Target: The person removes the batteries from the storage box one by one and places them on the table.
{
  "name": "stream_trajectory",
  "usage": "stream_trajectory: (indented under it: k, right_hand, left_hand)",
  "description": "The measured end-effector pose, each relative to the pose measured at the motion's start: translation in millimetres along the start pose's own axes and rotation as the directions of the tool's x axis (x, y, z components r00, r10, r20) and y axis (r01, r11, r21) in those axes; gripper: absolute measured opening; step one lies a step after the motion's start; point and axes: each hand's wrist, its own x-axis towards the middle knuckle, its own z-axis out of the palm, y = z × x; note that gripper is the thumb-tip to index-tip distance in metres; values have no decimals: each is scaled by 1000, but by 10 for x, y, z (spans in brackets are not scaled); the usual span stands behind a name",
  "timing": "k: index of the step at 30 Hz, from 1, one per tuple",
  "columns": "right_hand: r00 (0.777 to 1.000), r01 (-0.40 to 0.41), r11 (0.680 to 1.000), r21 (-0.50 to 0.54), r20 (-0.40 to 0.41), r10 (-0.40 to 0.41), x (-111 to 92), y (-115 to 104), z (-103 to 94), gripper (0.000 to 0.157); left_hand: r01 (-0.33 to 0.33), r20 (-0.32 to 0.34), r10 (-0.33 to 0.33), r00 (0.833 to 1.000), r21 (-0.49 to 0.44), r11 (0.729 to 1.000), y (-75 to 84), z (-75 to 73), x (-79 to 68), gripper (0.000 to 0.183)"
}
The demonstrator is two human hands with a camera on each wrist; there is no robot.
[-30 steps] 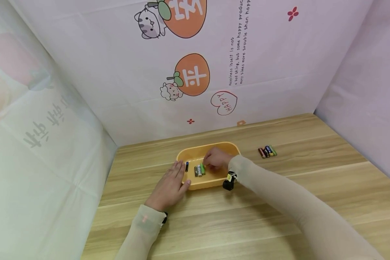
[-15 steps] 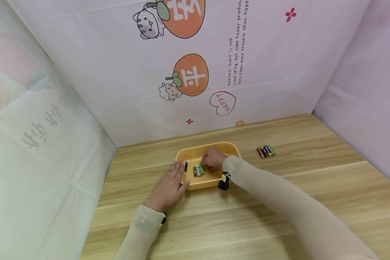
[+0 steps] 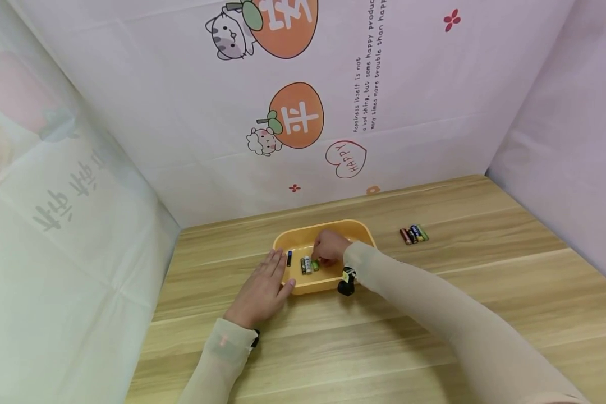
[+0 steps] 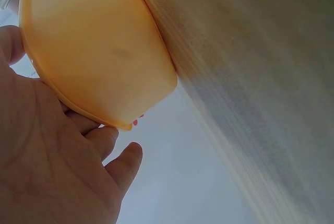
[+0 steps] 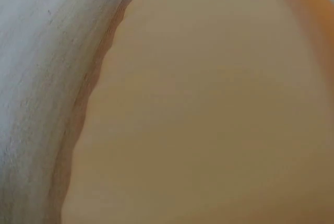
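Observation:
A yellow-orange plastic bin [image 3: 310,289] stands on the table. My left hand [image 3: 260,294] rests across its left end, fingers lying straight on the rim and thumb at the near corner. In the left wrist view that hand [image 4: 57,145] is against the rim of the bin [image 4: 99,41]. My right hand [image 3: 330,247] reaches inside, and its curled fingers pinch a green battery [image 3: 315,266], partly covered. Just left of it lie a white battery [image 3: 308,265] and a dark battery [image 3: 303,266] side by side. Apart from them, near the left wall, is a black-and-blue battery [image 3: 289,258].
A row of several batteries [image 3: 414,234] lies on the wooden table [image 3: 333,348] to the right of the bin. White printed sheets [image 3: 409,112] stand behind the table and at both sides. Bin wall [image 5: 198,104] fills most of the right wrist view.
My right hand has shifted slightly left onto the green battery, covering more of it. My left hand keeps its place on the bin rim.

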Motion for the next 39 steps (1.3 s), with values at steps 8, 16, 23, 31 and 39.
stream_trajectory:
  k: [8,16,23,31,39]
  right_hand:
    - [999,26,995,-94,-27,-29,64,54,-4,19]
    - [999,12,994,-109,-31,-16,37,44,6,20]
    - [998,42,985,-167,-34,-49,-10,36,-7,25]
    - [996,81,996,-22,-19,-82,-39,41,-49,6]
    - [999,8,965,264,29,-16,-78,24,-124,25]
  left_hand:
    - [3,4,-3,1000,2,1000,11,-3,2,67]
    - [7,8,-7,1000,-8,1000,30,-23,-6,66]
    - [6,6,-6,1000,-2,1000,28,-20,-9,66]
    - [-2,-1,2,1000,9,1000,9,-3,1,68]
    - [-4,-6,4,1000,6,1000,12,-4,2,68]
